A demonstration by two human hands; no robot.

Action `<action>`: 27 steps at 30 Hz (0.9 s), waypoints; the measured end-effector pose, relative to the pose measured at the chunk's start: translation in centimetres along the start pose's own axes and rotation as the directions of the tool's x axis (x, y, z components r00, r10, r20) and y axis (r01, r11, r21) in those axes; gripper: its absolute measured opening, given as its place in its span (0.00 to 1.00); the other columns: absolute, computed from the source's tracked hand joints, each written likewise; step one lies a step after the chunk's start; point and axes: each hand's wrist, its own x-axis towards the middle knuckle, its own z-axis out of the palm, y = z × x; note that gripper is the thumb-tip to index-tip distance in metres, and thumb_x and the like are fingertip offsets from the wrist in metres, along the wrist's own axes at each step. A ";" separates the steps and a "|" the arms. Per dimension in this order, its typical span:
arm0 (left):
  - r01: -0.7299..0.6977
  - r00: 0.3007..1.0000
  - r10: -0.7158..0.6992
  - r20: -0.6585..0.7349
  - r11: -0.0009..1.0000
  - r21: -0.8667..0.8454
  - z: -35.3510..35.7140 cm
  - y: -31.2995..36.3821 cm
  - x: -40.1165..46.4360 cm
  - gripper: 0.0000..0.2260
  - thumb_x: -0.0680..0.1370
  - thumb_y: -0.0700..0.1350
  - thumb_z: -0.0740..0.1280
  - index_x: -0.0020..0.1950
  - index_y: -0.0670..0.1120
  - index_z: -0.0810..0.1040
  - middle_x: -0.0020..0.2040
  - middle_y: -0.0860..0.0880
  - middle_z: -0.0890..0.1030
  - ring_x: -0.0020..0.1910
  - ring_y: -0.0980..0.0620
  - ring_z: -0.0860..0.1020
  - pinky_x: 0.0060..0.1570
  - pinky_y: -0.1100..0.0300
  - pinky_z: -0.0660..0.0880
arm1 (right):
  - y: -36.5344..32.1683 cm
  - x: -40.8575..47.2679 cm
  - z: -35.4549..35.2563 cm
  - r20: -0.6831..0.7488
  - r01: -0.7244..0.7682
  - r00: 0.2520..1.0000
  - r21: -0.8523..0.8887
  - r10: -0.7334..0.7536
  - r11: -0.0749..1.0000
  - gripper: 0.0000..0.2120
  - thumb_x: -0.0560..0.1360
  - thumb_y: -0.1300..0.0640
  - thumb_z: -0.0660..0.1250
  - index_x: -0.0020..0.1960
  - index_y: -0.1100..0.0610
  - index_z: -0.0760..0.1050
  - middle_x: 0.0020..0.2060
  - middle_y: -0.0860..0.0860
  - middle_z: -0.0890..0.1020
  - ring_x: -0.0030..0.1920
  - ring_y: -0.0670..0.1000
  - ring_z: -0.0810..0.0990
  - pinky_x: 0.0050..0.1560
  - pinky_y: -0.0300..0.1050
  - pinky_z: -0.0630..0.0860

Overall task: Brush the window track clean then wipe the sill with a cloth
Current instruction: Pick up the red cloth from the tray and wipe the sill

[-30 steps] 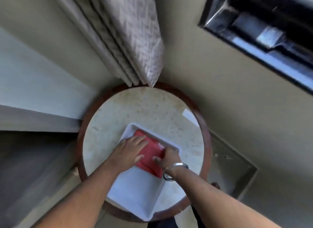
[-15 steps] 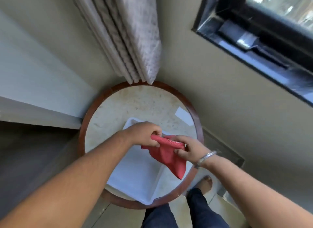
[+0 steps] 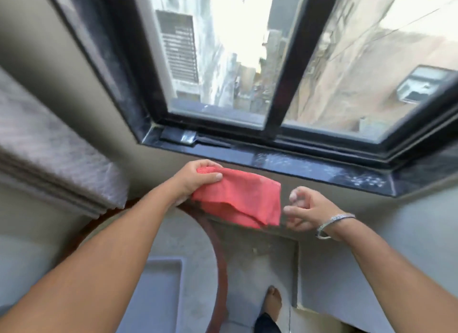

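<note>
A folded red cloth hangs in the air just below the black window sill. My left hand pinches its upper left corner. To the right of the cloth's edge, my right hand has its fingers loosely curled and apart and holds nothing; a metal bangle sits on that wrist. The window track runs behind the sill under the black-framed panes, with a shiny metal piece at its left end. White dusty specks show on the sill's right part. No brush is in view.
A round marble table with a brown rim stands below left, carrying a white tray. A patterned curtain hangs at the left. My bare foot is on the floor beside the table.
Both hands lifted the red cloth out of the tray and up toward the sill. The right hand has let go of it. The view swung up from the table to the window.
</note>
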 end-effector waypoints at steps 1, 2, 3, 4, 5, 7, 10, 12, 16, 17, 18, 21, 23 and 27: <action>0.011 1.000 -0.012 -0.017 0.996 -0.085 0.7 0.8 0.5 0.12 0.73 0.39 0.75 0.55 0.44 0.82 0.46 0.46 0.84 0.45 0.49 0.80 0.47 0.59 0.79 | 0.3 -0.6 -1.4 -0.067 -0.017 0.997 0.117 0.025 0.993 0.09 0.75 0.63 0.70 0.45 0.55 0.69 0.35 0.57 0.77 0.33 0.53 0.81 0.37 0.51 0.79; 0.029 1.000 -0.029 -0.002 0.989 -0.146 1.6 1.7 1.1 0.12 0.74 0.39 0.73 0.57 0.42 0.81 0.47 0.44 0.84 0.46 0.47 0.80 0.49 0.57 0.79 | 0.5 -1.1 -2.7 -0.152 -0.011 0.988 0.172 0.038 0.985 0.07 0.76 0.63 0.69 0.45 0.55 0.71 0.37 0.56 0.77 0.33 0.51 0.82 0.38 0.51 0.80; 0.051 0.998 -0.045 0.036 0.983 -0.175 2.6 2.6 1.6 0.12 0.75 0.39 0.72 0.59 0.41 0.80 0.48 0.43 0.84 0.47 0.46 0.80 0.50 0.55 0.79 | 0.6 -1.5 -3.8 -0.223 0.008 0.974 0.211 0.040 0.977 0.05 0.77 0.62 0.68 0.46 0.56 0.72 0.38 0.55 0.78 0.33 0.50 0.82 0.37 0.50 0.81; 0.071 0.995 -0.058 0.082 0.985 -0.160 3.5 3.6 2.1 0.13 0.75 0.40 0.72 0.59 0.41 0.81 0.49 0.42 0.84 0.47 0.46 0.81 0.50 0.54 0.80 | 0.7 -1.7 -4.4 -0.269 0.031 0.963 0.236 0.035 0.971 0.05 0.77 0.61 0.69 0.47 0.57 0.72 0.40 0.56 0.79 0.32 0.49 0.81 0.36 0.48 0.81; 0.081 0.990 -0.068 0.121 0.991 -0.110 4.5 4.6 2.6 0.13 0.75 0.41 0.73 0.58 0.42 0.82 0.49 0.42 0.85 0.46 0.47 0.82 0.48 0.55 0.81 | 0.5 -1.8 -4.6 -0.284 0.049 0.958 0.253 0.026 0.966 0.05 0.76 0.59 0.69 0.48 0.57 0.73 0.41 0.56 0.80 0.32 0.49 0.81 0.34 0.45 0.81; 0.085 0.982 -0.082 0.170 0.996 -0.008 6.4 6.4 3.2 0.12 0.75 0.41 0.73 0.58 0.42 0.82 0.49 0.43 0.85 0.44 0.49 0.83 0.44 0.57 0.81 | -0.1 -1.7 -3.9 -0.249 0.057 0.968 0.236 0.004 0.970 0.06 0.76 0.55 0.70 0.49 0.56 0.75 0.42 0.55 0.84 0.32 0.48 0.81 0.33 0.43 0.81; 0.083 0.974 -0.086 0.209 0.996 0.021 8.7 8.7 3.8 0.16 0.73 0.44 0.74 0.60 0.42 0.82 0.50 0.42 0.85 0.45 0.50 0.83 0.44 0.58 0.79 | -1.0 -1.0 -2.1 -0.196 0.028 0.981 0.197 0.011 0.980 0.06 0.77 0.51 0.67 0.48 0.52 0.76 0.47 0.54 0.85 0.37 0.48 0.82 0.41 0.45 0.80; 0.091 0.960 -0.084 0.266 0.996 -0.014 9.8 9.9 4.1 0.17 0.72 0.46 0.75 0.60 0.43 0.82 0.51 0.43 0.85 0.46 0.50 0.83 0.45 0.58 0.80 | -1.0 -0.4 -1.5 -0.200 -0.025 0.977 0.212 0.068 0.977 0.10 0.77 0.45 0.65 0.53 0.50 0.76 0.52 0.50 0.83 0.46 0.49 0.82 0.49 0.48 0.80; 0.132 0.887 -0.054 0.458 0.981 -0.141 12.4 11.5 4.6 0.15 0.77 0.42 0.71 0.64 0.42 0.80 0.54 0.42 0.83 0.49 0.48 0.82 0.50 0.57 0.80 | 0.7 0.1 -1.8 -0.148 -0.002 0.981 0.628 0.122 0.778 0.20 0.74 0.39 0.66 0.63 0.46 0.71 0.57 0.47 0.83 0.57 0.51 0.82 0.56 0.54 0.77; 0.128 0.873 -0.042 0.485 0.981 -0.146 12.8 11.7 4.9 0.15 0.77 0.41 0.70 0.64 0.42 0.80 0.54 0.42 0.82 0.49 0.48 0.82 0.50 0.57 0.80 | 1.2 0.1 -2.2 -0.145 0.035 0.984 0.734 0.107 0.678 0.21 0.73 0.42 0.69 0.63 0.47 0.72 0.56 0.50 0.84 0.56 0.53 0.83 0.55 0.56 0.79; 0.117 0.874 -0.037 0.485 0.984 -0.136 13.0 11.8 5.3 0.15 0.77 0.41 0.70 0.64 0.42 0.80 0.54 0.42 0.83 0.49 0.48 0.82 0.50 0.57 0.80 | 1.7 0.2 -2.7 -0.177 0.089 0.980 0.806 0.095 0.585 0.22 0.71 0.47 0.72 0.63 0.51 0.74 0.55 0.53 0.84 0.54 0.55 0.84 0.53 0.58 0.80; 0.051 0.965 -0.057 0.258 0.998 0.030 13.1 10.8 6.4 0.13 0.76 0.40 0.73 0.61 0.42 0.81 0.49 0.44 0.84 0.45 0.49 0.82 0.43 0.58 0.80 | 2.4 0.2 -4.2 -0.435 0.240 0.890 0.704 0.138 0.668 0.20 0.69 0.61 0.75 0.60 0.61 0.76 0.49 0.58 0.86 0.46 0.55 0.85 0.50 0.52 0.82; -0.001 0.999 -0.009 0.046 0.977 0.214 13.5 9.3 7.3 0.12 0.73 0.39 0.76 0.56 0.42 0.83 0.45 0.46 0.85 0.42 0.51 0.82 0.39 0.62 0.79 | 2.1 0.8 -5.2 -0.597 0.191 0.782 0.504 0.180 0.842 0.16 0.70 0.60 0.75 0.55 0.60 0.77 0.47 0.57 0.85 0.45 0.55 0.84 0.49 0.51 0.81; -0.024 0.974 0.051 -0.219 0.992 0.126 14.8 6.3 8.8 0.12 0.70 0.38 0.78 0.51 0.42 0.83 0.45 0.45 0.86 0.42 0.51 0.84 0.42 0.59 0.81 | 0.3 1.9 -5.9 -0.877 0.098 0.480 0.046 -0.006 0.994 0.20 0.68 0.56 0.74 0.58 0.57 0.73 0.51 0.56 0.79 0.52 0.57 0.79 0.54 0.50 0.75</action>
